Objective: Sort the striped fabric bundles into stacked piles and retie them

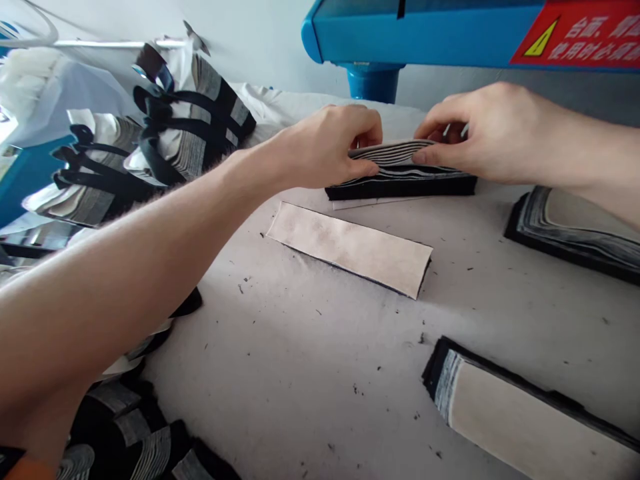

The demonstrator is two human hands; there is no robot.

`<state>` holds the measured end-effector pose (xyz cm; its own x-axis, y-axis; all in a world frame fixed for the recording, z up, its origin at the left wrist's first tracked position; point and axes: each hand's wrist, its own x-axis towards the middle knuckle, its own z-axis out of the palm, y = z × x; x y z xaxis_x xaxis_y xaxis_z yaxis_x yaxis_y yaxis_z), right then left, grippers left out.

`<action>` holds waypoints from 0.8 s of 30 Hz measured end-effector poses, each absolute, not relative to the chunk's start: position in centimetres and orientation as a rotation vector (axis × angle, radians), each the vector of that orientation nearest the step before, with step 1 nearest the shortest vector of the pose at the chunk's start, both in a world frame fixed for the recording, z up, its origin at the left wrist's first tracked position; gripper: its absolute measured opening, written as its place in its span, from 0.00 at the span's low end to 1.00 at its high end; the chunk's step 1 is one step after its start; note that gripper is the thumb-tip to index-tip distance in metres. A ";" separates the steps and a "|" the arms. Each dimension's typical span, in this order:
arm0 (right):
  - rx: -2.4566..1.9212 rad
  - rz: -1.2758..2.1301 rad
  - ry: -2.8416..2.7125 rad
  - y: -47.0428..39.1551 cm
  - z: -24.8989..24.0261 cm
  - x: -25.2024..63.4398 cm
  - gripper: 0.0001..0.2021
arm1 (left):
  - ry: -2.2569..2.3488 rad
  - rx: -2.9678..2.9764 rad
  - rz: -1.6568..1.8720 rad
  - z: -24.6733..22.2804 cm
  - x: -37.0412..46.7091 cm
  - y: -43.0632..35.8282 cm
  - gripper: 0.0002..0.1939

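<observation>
Both hands are at a stack of cut fabric strips (400,175), pale layers above a thick black base, near the back of the table. My left hand (345,143) pinches the stack's left end, thumb along the front edge and fingers curled over the top. At the right end, my right hand (465,133) grips the upper layers between thumb and fingers; these layers bow upward a little. A thin pale sheet pokes out under the stack. In front of it lies a single beige strip (350,248) with a dark underside, touched by neither hand.
More layered strip stacks lie at the right (585,223) and lower right (530,413). Tied fabric bundles (195,113) stand at the left, with black-and-grey pieces (145,433) below. A blue machine beam (415,33) crosses the back. Dark lint dots the pale table (310,373).
</observation>
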<state>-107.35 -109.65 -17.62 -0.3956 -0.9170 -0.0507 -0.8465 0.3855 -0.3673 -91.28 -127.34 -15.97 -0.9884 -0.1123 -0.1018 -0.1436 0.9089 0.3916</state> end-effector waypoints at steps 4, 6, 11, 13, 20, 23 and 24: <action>-1.570 -0.421 2.395 -109.6 -17.6 -107.3 0.11 | 2.985 -0.206 0.648 -16.1 -91.5 -127.8 0.11; -1.581 -0.432 2.383 -109.5 -17.6 -107.2 0.11 | 2.967 -0.237 0.660 -16.0 -91.5 -127.9 0.13; -1.572 -0.462 2.366 -109.5 -17.7 -107.3 0.11 | 2.965 -0.264 0.658 -15.9 -91.5 -127.8 0.11; -1.566 -0.462 2.363 -109.5 -17.7 -107.3 0.11 | 2.970 -0.249 0.665 -15.9 -91.5 -127.8 0.10; -1.552 -0.481 2.332 -109.5 -17.7 -106.9 0.13 | 3.008 -0.146 0.602 -16.0 -91.5 -127.7 0.11; -1.578 -0.484 2.377 -109.9 -18.0 -106.7 0.15 | 3.026 -0.134 0.547 -16.1 -91.6 -127.8 0.11; -1.590 -0.490 2.390 -110.0 -18.2 -106.8 0.14 | 3.033 -0.127 0.542 -16.2 -91.6 -127.9 0.11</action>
